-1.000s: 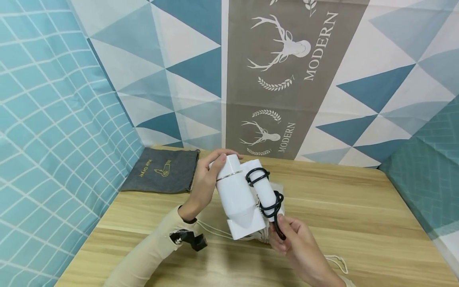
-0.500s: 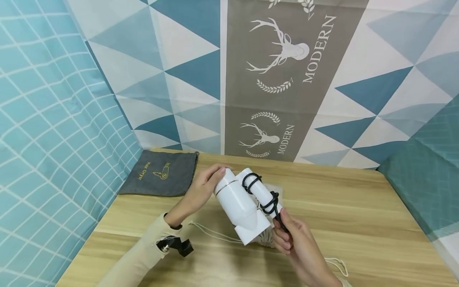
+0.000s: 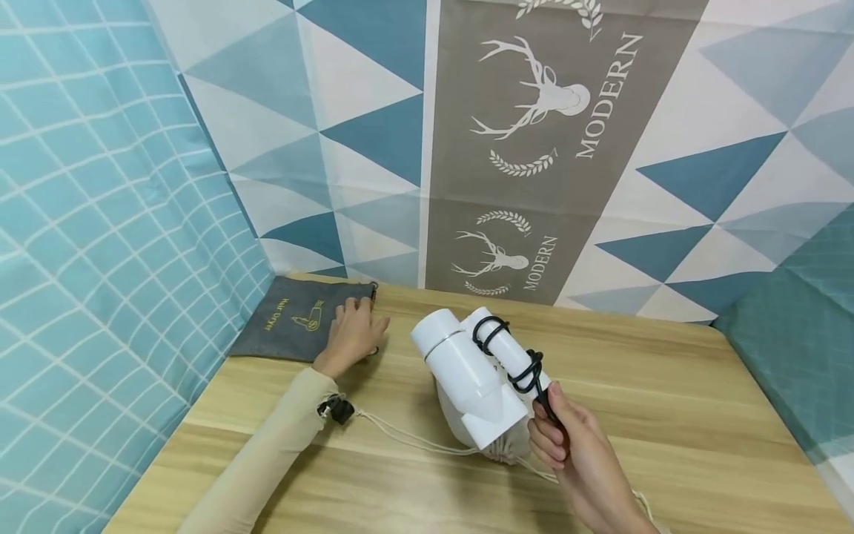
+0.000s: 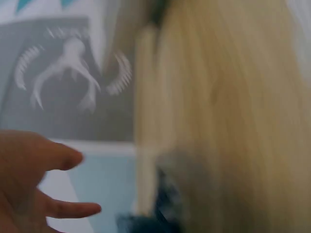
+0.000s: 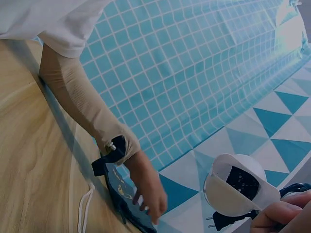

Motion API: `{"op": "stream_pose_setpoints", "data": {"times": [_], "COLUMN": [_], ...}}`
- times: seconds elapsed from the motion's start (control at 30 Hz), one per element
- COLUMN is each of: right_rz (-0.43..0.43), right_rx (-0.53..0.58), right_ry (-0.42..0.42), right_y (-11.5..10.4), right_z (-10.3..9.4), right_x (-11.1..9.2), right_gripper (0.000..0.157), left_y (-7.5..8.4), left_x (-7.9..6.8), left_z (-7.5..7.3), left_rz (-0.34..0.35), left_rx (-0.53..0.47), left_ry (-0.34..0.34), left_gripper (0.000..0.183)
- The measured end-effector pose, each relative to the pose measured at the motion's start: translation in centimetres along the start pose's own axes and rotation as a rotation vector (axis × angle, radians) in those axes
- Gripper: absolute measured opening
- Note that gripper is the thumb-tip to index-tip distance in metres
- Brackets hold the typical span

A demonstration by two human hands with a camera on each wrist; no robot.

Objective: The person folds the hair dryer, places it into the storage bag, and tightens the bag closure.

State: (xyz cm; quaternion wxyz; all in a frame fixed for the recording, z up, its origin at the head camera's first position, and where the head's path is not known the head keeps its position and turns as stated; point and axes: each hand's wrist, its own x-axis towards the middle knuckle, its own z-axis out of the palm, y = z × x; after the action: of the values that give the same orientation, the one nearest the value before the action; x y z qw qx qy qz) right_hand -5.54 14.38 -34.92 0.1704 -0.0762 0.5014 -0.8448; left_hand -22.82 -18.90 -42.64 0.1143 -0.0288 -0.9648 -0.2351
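A white hair dryer with its handle folded alongside the barrel is held up over the table by my right hand. The fingers grip the handle's end, where a black cord is wound round it. In the right wrist view the dryer's nozzle faces the camera, and a two-pin plug shows below it. My left hand is empty, fingers spread, over the right edge of a dark grey drawstring pouch printed "Hair Dryer". The left wrist view is blurred; thumb and finger are apart there.
Behind and below the dryer lies a beige cloth bag with a white drawstring trailing left across the wooden table. Patterned fabric walls rise at the back and on both sides.
My left hand has let go of the dryer's barrel and moved left to the grey pouch. The right hand still holds the dryer, shifted slightly right.
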Motion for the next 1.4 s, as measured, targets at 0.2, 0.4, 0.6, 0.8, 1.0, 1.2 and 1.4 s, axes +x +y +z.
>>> {"op": "stream_pose_setpoints", "data": {"times": [0.2,0.4,0.6,0.8,1.0,1.2,1.4], "right_rz": [-0.004,0.003,0.007,0.021,0.029,0.042,0.076], "right_rx": [-0.002,-0.020,-0.021,-0.043,-0.072,-0.116,-0.142], "right_ry": [-0.032,-0.014,-0.016,-0.009,0.028,0.057,0.137], "right_y": [0.2,0.2,0.9,1.7,2.2,2.5,2.9], "right_z": [0.2,0.2,0.0,-0.2,-0.1,-0.1,0.2], "right_x": [0.1,0.3,0.6,0.9,1.0,1.2,1.4], "right_gripper": [0.034,0.034,0.032,0.032,0.032,0.033,0.035], "left_y": [-2.7,-2.8,-3.1,-3.6,-3.9,-3.3,-2.6], "left_x": [0.1,0.3,0.2,0.4,0.8,0.9,1.0], "left_z": [0.9,-0.1,-0.5,-1.1,-1.9,-2.9,-3.8], "left_rz": [-0.067,-0.029,0.007,0.160,0.284,0.350,0.387], "left_rx": [0.137,0.218,0.253,0.196,0.011,-0.093,-0.117], "left_ry": [-0.137,-0.218,-0.319,-0.372,-0.417,-0.414,-0.324], "left_gripper": [0.057,0.051,0.032,0.019,0.021,0.028,0.026]}}
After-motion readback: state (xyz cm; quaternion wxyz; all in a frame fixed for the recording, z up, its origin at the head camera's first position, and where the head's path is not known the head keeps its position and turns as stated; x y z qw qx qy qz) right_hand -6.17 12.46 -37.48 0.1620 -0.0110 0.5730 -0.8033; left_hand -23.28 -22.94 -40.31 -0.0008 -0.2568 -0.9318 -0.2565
